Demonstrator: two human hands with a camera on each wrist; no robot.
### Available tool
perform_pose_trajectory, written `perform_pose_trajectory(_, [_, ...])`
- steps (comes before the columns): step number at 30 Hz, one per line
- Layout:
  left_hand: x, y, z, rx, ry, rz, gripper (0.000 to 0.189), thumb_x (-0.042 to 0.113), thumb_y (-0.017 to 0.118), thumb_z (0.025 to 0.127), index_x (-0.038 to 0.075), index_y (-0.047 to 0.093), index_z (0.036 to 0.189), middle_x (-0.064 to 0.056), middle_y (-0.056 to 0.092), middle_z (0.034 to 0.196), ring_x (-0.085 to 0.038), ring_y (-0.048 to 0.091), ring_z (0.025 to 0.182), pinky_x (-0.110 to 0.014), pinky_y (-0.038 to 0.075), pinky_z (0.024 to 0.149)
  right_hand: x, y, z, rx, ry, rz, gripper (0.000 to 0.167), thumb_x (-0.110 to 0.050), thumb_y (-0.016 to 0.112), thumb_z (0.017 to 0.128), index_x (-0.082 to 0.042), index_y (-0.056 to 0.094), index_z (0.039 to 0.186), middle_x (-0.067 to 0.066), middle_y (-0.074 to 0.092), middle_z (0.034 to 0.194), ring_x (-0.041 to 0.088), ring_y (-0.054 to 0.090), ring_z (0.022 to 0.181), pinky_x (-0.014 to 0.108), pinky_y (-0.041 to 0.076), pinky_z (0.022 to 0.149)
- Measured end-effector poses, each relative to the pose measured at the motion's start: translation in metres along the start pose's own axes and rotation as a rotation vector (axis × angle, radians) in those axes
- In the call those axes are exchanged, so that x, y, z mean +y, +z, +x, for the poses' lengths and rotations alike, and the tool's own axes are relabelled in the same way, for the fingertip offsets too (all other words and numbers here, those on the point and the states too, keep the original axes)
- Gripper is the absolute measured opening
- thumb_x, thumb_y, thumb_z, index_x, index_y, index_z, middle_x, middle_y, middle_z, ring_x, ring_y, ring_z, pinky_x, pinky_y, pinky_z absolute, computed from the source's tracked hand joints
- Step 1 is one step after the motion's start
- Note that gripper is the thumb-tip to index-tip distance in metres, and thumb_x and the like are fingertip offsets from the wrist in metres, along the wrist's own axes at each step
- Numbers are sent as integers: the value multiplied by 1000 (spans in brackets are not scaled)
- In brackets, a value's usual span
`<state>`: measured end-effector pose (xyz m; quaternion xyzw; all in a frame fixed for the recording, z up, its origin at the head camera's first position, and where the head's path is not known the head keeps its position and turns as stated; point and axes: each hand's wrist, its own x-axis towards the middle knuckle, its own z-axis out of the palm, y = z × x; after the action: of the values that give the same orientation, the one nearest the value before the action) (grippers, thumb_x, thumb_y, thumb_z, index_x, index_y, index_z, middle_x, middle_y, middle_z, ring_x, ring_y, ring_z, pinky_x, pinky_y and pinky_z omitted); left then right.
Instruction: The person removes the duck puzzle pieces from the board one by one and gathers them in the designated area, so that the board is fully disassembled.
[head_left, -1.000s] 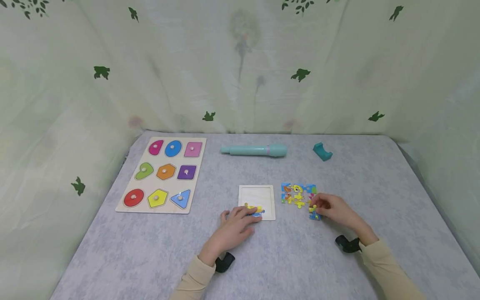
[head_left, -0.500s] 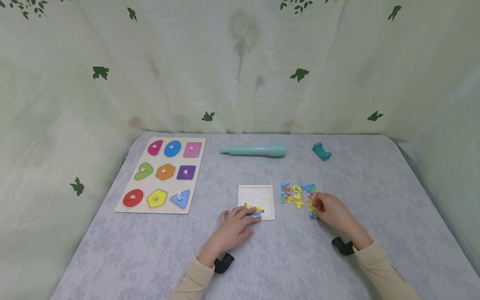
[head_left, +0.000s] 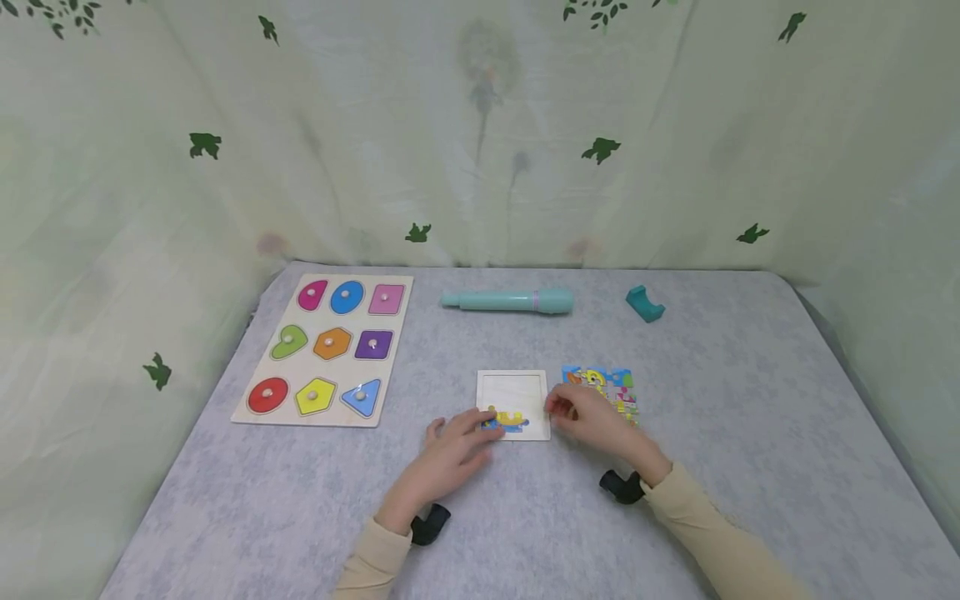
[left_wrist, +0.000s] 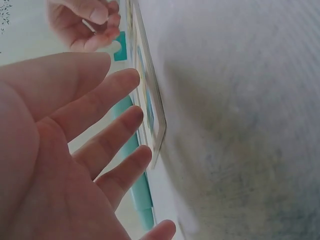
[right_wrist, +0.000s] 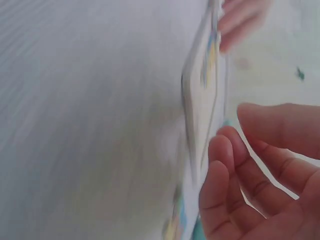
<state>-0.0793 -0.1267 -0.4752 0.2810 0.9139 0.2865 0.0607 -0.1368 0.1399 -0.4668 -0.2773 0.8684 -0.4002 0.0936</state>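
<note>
My left hand [head_left: 446, 462] lies at the lower left corner of a small white puzzle tray [head_left: 513, 382], fingers spread and fingertips on or just above it. Joined yellow and blue jigsaw pieces [head_left: 512, 419] lie along the tray's lower edge inside. My right hand [head_left: 596, 421] is at the tray's right edge, fingers curled with thumb and fingertips close together; in the right wrist view the right hand [right_wrist: 265, 170] shows no piece, but the thumb hides the index fingertip. Beneath and behind it lies a group of jigsaw pieces [head_left: 621, 379], partly covered by the hand.
A wooden shape board [head_left: 341, 322] with several coloured knobbed shapes lies at the left. Toward the back are a teal pen-shaped toy [head_left: 506, 301] and a small teal curved block [head_left: 645, 303]. A patterned curtain [head_left: 480, 167] hangs behind the table.
My right hand has moved left from the loose jigsaw pieces to the tray's right edge. My left hand has drawn slightly left, uncovering more of the pieces in the tray.
</note>
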Motion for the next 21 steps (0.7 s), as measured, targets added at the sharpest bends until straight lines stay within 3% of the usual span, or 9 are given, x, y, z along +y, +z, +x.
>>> perform_pose_trajectory(5, [-1, -2, 0, -1, -6, 2, 33, 15, 58, 97, 9, 62, 129, -11, 44, 144, -32, 32, 136, -66, 16, 101, -12, 19, 18, -22, -19, 26, 16, 7, 62, 83, -5, 61, 93, 3, 58, 89, 15, 51, 77, 29, 47, 68])
perform_pose_trajectory(9, [0, -2, -1, 5, -6, 2, 32, 15, 58, 96, 9, 62, 128, -11, 45, 143, -32, 33, 135, -66, 17, 101, -17, 29, 26, -27, -24, -19, 17, 7, 63, 81, -5, 61, 93, 1, 57, 87, 15, 50, 77, 29, 45, 70])
perform_pose_trajectory(21, [0, 1, 1, 36, -12, -1, 28, 12, 59, 95, 9, 65, 122, -11, 50, 138, -33, 37, 133, -64, 20, 103, -21, 39, 33, -42, 10, -61, 25, 9, 65, 75, -6, 61, 94, 3, 53, 85, 14, 47, 76, 29, 43, 68])
